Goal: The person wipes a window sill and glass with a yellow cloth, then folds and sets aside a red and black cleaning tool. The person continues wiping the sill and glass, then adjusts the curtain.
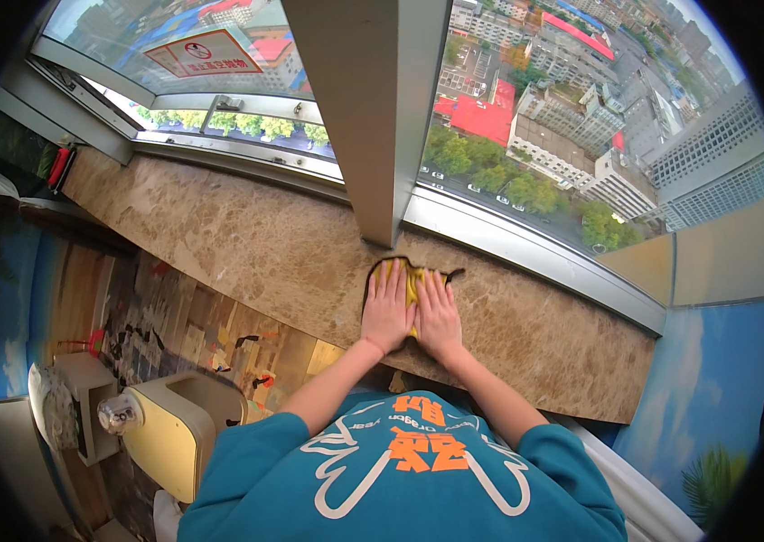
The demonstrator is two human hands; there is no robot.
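Note:
My left hand (387,315) and my right hand (439,317) lie side by side, palms down, on a yellow cloth with a dark edge (411,284). The fingers of both hands are stretched out flat over it, pointing towards the window, and neither hand curls around the cloth. A dark loop or tail sticks out at the cloth's right corner. Under the cloth is a brown marbled stone windowsill (253,244). Much of the cloth is hidden by my hands.
A thick window post (371,122) meets the sill just beyond the cloth. At left, a lower window (239,125) stands ajar. A yellow-and-white chair-like piece (165,433) stands on the patterned floor (219,318). A blue painted wall (687,379) bounds the sill at right.

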